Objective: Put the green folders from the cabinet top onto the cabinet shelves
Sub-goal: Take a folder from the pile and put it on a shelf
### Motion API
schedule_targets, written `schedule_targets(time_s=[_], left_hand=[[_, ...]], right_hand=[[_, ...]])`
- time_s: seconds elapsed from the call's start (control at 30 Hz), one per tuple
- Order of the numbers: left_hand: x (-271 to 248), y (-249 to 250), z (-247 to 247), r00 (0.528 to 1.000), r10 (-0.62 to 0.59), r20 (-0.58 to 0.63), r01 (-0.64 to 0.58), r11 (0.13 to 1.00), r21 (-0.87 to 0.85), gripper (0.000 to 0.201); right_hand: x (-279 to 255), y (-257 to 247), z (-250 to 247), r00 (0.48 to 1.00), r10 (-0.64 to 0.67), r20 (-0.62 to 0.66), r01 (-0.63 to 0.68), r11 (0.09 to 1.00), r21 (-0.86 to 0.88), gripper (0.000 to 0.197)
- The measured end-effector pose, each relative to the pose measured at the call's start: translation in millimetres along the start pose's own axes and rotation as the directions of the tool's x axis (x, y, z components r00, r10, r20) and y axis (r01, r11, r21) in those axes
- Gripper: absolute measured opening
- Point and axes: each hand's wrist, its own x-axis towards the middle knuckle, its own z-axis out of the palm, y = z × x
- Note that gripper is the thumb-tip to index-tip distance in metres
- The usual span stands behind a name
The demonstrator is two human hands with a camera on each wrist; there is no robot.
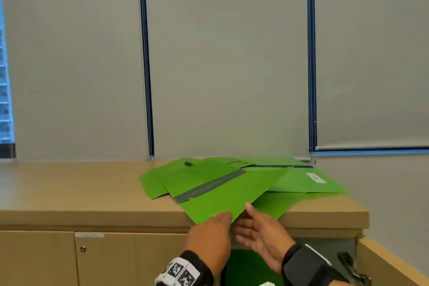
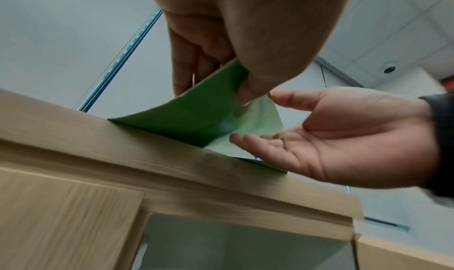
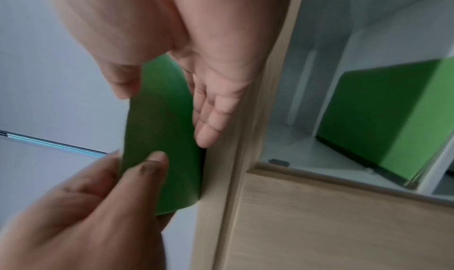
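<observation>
Taking the top folder by its overhanging corner

Our left hand (image 1: 210,231) pinches the folder (image 1: 218,189) corner past the cabinet (image 1: 92,213) top's front edge; our right hand (image 1: 262,232) waits beside, fingers released. Thin, bendy card: support underneath.

The shelved green folder (image 1: 246,267) is mostly hidden behind the hands, and the wrist views are motion-blurred.

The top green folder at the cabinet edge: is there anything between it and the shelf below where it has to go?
Nothing visible blocks it. The left hand pinches the corner of the top green folder overhanging the cabinet top; the right hand is open beside it. Directly below, the compartment is open, with a green folder already standing inside.
</observation>
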Motion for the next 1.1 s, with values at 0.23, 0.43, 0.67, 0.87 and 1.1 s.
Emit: schedule_targets(time_s=[0.23,0.43,0.67,0.87,1.1], left_hand=[[-14,1,-13,0.999,0.014,-0.028,-0.019,0.987,-0.160,0.071],[9,-36,-21,0.948,-0.236,-0.215,0.082,0.832,-0.548,0.077],[31,-57,-55,0.860,-0.414,-0.297,0.084,0.691,-0.718,0.061],[12,-40,-69,0.827,-0.365,-0.427,-0.224,0.482,-0.847,0.022],[-7,-31,-67,0.840,-0.362,-0.404,-0.330,0.249,-0.911,0.019]], right_hand=[[2,-22,11,0.973,-0.232,-0.012,0.232,0.972,0.037,0.034],[-13,-48,-8,0.938,-0.346,-0.011,0.344,0.936,-0.068,0.055],[-21,-68,-39,0.907,-0.414,-0.074,0.397,0.902,-0.169,0.057],[-26,-76,-42,0.869,-0.481,-0.119,0.423,0.845,-0.329,0.038],[-32,-75,-47,0.851,-0.509,-0.129,0.435,0.821,-0.370,0.037]])
